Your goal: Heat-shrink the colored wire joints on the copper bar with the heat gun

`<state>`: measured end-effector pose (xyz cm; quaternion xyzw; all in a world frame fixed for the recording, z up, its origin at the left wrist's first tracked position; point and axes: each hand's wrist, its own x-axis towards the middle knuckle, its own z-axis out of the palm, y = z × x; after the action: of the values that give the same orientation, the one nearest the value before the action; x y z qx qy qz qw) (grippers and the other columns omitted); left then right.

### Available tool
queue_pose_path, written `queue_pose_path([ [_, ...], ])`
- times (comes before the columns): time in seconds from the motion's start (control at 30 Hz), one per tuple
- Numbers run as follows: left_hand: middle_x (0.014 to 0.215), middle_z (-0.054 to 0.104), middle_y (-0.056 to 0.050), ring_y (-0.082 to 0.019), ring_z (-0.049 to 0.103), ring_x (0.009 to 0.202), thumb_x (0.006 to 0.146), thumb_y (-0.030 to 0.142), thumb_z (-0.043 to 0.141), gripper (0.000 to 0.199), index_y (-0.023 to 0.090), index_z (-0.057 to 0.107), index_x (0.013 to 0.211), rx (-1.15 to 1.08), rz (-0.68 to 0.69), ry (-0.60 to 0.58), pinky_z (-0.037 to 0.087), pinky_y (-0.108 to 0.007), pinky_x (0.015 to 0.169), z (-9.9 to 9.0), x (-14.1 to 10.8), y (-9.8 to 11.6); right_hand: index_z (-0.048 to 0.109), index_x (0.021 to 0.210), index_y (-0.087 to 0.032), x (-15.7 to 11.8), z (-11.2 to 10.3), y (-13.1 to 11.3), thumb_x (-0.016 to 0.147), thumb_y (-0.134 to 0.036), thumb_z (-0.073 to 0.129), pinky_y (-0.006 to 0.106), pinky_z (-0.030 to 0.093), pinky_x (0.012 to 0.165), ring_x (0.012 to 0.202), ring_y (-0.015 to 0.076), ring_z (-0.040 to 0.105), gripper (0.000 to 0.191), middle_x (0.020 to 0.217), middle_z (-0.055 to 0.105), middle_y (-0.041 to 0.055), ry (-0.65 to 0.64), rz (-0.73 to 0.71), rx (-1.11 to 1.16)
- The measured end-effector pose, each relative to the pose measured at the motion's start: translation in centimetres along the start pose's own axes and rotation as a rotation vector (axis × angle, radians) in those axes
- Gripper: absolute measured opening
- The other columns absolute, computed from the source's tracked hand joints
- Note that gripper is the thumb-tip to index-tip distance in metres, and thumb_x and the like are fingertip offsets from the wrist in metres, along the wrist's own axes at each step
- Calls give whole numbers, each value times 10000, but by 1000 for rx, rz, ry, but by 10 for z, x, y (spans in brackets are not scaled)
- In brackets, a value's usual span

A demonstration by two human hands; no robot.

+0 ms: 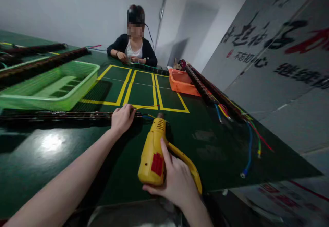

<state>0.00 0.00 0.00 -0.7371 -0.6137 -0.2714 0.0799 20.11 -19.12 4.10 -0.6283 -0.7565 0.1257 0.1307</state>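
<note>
My right hand (178, 175) is wrapped around the body of a yellow heat gun (150, 148) with a red patch on its side. The gun's nozzle points away from me, close to loose wire ends. My left hand (122, 120) is closed over the right end of a long dark wire harness (64, 116) that lies across the table. From under those fingers a yellow wire (146, 107) with a red tip sticks out to the right. A blue wire (149, 116) runs out beside the nozzle. The fingertips' exact grip is hidden.
Green table (218, 158) with yellow taped rectangles (140, 88). At the left, a green basket (64, 98) has a dark harness (51, 62) across it. An orange basket (183, 87) and more harnesses (205, 86) with coloured ends lie right. A person (136, 45) sits opposite, hands on the table.
</note>
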Motion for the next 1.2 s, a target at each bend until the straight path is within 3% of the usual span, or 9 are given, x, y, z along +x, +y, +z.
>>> queue_pose_path([
  [0.33,978,659,-10,-173,615,846,950,341,354,230,203,539,950,-85,40,-5,345,-305,725,0,2,0,-44,1481,-208,11,15,-20,564,-827,567,499,473,801,904,317,573,1263,1031,569,117,14,-164,10],
  [0.63,993,650,-41,-178,604,845,962,343,283,297,178,529,949,-99,56,-78,366,-306,754,-6,2,-3,-48,1479,-194,31,19,-35,546,-773,633,444,478,795,875,288,579,1292,1015,573,111,-15,-265,-59],
  [0.9,941,654,-32,-190,613,852,922,347,354,242,188,534,948,-93,34,-50,373,-319,752,-6,1,0,8,1485,-219,27,12,-15,556,-789,611,446,476,785,866,283,586,1246,1007,583,99,26,-280,-7],
  [1.2,923,646,-22,-182,608,813,906,379,390,235,196,535,939,-112,14,-35,372,-313,738,-6,1,1,8,1488,-202,22,-1,10,520,-755,675,457,455,879,987,299,569,1299,1158,568,107,51,-100,-25],
])
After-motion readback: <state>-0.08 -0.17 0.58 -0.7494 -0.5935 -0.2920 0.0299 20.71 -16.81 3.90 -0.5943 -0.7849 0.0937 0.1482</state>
